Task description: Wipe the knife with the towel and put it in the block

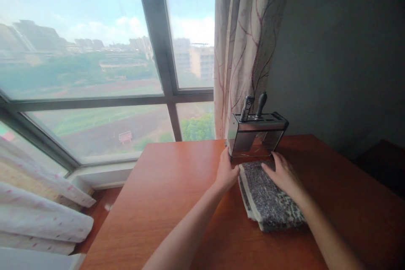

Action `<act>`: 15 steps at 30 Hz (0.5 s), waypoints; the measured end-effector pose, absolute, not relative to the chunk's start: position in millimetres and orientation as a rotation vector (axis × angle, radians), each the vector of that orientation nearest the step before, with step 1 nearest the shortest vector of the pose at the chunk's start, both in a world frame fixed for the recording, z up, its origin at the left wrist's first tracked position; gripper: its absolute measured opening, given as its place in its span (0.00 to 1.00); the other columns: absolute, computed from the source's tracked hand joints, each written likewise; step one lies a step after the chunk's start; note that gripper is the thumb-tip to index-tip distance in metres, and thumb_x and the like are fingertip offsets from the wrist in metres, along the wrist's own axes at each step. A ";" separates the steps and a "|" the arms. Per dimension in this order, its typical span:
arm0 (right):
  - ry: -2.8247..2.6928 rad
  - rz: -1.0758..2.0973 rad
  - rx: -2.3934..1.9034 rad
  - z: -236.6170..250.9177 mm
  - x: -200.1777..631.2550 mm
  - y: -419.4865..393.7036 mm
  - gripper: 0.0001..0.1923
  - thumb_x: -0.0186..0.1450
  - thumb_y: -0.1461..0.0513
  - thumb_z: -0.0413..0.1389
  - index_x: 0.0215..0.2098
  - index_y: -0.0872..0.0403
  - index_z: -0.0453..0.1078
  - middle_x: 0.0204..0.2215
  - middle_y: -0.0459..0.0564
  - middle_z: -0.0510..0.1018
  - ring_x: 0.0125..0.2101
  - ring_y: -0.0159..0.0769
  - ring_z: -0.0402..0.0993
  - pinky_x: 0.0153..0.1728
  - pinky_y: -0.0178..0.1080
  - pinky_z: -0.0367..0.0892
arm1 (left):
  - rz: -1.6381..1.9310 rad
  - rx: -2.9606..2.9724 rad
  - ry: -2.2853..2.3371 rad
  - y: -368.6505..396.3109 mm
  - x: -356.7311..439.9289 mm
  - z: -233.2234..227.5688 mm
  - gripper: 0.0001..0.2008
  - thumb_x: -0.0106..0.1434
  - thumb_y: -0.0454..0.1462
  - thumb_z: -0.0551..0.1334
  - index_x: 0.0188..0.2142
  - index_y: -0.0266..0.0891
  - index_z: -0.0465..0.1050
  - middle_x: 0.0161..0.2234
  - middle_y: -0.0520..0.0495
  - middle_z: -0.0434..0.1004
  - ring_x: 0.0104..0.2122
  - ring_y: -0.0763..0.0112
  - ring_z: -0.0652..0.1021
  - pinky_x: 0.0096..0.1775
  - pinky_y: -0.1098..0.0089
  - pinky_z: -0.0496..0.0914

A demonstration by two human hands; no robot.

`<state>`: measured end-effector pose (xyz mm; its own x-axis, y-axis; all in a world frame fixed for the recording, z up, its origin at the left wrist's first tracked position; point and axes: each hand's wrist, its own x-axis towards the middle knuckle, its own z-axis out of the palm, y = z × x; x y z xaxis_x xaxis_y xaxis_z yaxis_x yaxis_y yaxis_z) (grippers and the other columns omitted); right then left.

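We have both hands at the folded grey cloth (pixel 268 196), which lies flat on the worktop (pixel 177 202) with its far end touching the steel knife block (pixel 257 135). The folding looks done to us; only squaring or shifting it seems left. Our left hand (pixel 226 173) rests loosely open against the cloth's near-left corner, fingertips reaching the block's base just ahead. Our right hand (pixel 283 173) lies flat and open on top of the cloth, gripping nothing. Two handles (pixel 255 107) stand in the block beyond the hands
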<state>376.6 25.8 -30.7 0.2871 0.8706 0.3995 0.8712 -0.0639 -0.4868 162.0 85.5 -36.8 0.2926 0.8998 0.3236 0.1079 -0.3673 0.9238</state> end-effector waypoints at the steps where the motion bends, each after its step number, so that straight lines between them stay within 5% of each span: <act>1: -1.620 -0.066 -1.964 -40.2 368.5 17.7 0.32 0.59 0.51 0.53 0.58 0.56 0.59 0.57 0.64 0.64 0.57 0.59 0.60 0.52 0.57 0.60 | 1.152 1.689 0.971 82.1 156.8 -37.6 0.38 0.51 0.28 0.59 0.62 0.38 0.52 0.62 0.38 0.55 0.63 0.54 0.55 0.62 0.53 0.47; 7: -1.750 -0.244 -2.096 -69.1 350.8 5.5 0.28 0.64 0.53 0.48 0.59 0.55 0.59 0.59 0.64 0.61 0.55 0.58 0.62 0.48 0.56 0.63 | 1.072 1.685 1.057 59.5 118.3 -47.2 0.32 0.50 0.28 0.59 0.56 0.37 0.61 0.58 0.36 0.62 0.59 0.54 0.62 0.61 0.53 0.52; 15: -1.708 -0.263 -2.052 -34.0 329.6 16.7 0.26 0.61 0.57 0.50 0.56 0.58 0.62 0.57 0.67 0.62 0.55 0.63 0.59 0.50 0.61 0.58 | 1.064 1.609 0.998 30.9 69.5 -63.7 0.25 0.55 0.29 0.57 0.54 0.39 0.64 0.58 0.39 0.64 0.57 0.60 0.66 0.58 0.56 0.60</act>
<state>329.6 16.7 -34.0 0.2127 0.8803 0.4240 0.9671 -0.1276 -0.2203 69.5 30.9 -63.7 0.2937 0.9370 0.1889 0.1289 -0.2346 0.9635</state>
